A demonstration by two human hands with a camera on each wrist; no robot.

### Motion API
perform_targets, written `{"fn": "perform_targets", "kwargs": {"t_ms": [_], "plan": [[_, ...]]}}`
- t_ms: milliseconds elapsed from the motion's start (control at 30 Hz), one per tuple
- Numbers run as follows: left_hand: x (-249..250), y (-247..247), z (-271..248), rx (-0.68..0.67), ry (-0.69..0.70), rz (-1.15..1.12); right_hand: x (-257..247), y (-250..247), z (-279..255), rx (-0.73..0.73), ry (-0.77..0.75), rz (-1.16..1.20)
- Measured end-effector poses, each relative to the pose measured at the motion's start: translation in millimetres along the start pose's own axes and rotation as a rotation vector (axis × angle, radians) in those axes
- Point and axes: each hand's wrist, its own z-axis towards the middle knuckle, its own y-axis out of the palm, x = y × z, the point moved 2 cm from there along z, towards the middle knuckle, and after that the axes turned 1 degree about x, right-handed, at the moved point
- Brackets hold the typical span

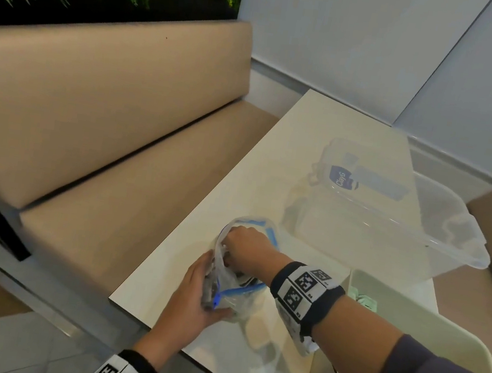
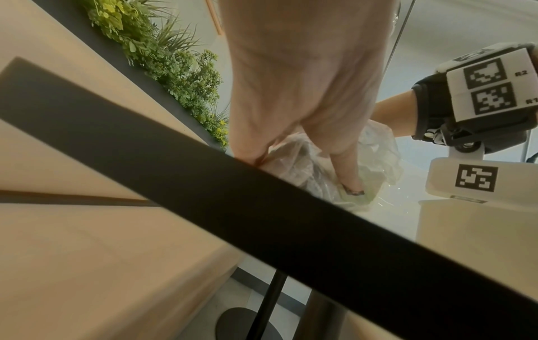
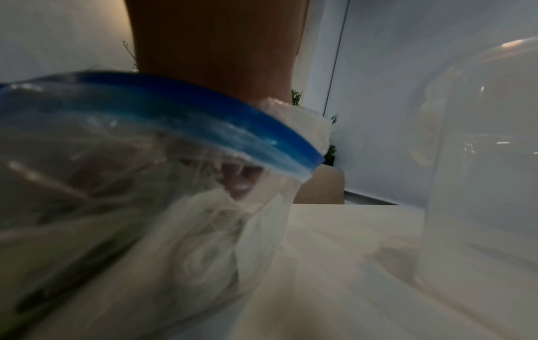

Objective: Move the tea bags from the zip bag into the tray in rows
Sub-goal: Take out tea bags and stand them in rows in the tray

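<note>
A clear zip bag (image 1: 236, 297) with a blue zip strip stands open near the front left edge of the white table (image 1: 272, 164). Tea bags (image 2: 369, 179) show dimly through its plastic. My left hand (image 1: 209, 291) grips the bag's left side, thumb in front and fingers behind. My right hand (image 1: 238, 257) reaches down into the bag's mouth, and its fingertips (image 3: 238, 181) appear blurred through the plastic. What they hold is hidden. The pale tray (image 1: 413, 330) sits to the right of the bag, with a green tea bag (image 1: 366, 299) at its far left corner.
A large clear plastic bin (image 1: 438, 239) stands on the table behind the tray, with a smaller clear box (image 1: 336, 154) beyond it. A beige bench (image 1: 104, 136) runs along the left under a planter. The table edge (image 2: 262, 207) is close to my left wrist.
</note>
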Motion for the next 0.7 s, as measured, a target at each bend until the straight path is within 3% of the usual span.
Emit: {"fn": "perform_targets", "kwargs": {"t_ms": [233, 433, 700], "plan": [[-4.1, -1.2, 1.9, 0.001, -0.003, 0.026, 2.9, -4.0, -2.2, 0.048, -0.003, 0.063], [-4.1, -3.1, 2.3, -0.016, 0.009, 0.022, 13.9, -11.9, -11.7, 0.199, -0.084, -0.028], [-0.6, -6.1, 2.4, -0.017, 0.006, 0.019, 23.2, -30.6, -22.3, 0.251, -0.048, 0.138]]}}
